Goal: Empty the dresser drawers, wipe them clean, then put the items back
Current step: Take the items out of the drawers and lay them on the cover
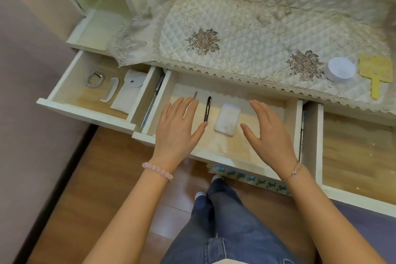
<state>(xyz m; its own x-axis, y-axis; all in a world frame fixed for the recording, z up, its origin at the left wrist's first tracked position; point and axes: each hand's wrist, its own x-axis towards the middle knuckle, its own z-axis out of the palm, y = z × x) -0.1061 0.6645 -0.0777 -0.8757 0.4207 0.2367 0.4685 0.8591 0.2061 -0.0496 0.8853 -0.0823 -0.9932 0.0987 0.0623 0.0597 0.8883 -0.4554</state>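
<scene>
Three dresser drawers stand pulled out. The middle drawer (291, 113) holds a black pen (207, 109), a thin grey stick (194, 96) and a white folded cloth (227, 119). My left hand (179, 128) hovers flat over its left part, fingers straight, just beside the pen. My right hand (270, 128) hovers flat over its right part, holding nothing. The left drawer (64, 83) holds a grey band (95, 79), a white curved piece (110, 93) and a white pouch (126, 94). The right drawer (353, 152) shows a bare wooden bottom.
A quilted lace cover (246, 34) lies on the dresser top, with a white round jar (339, 69) and a yellow hand mirror (377, 73) at its right. A patterned box edge (252, 179) shows under the middle drawer. My legs stand on the wooden floor (102, 178).
</scene>
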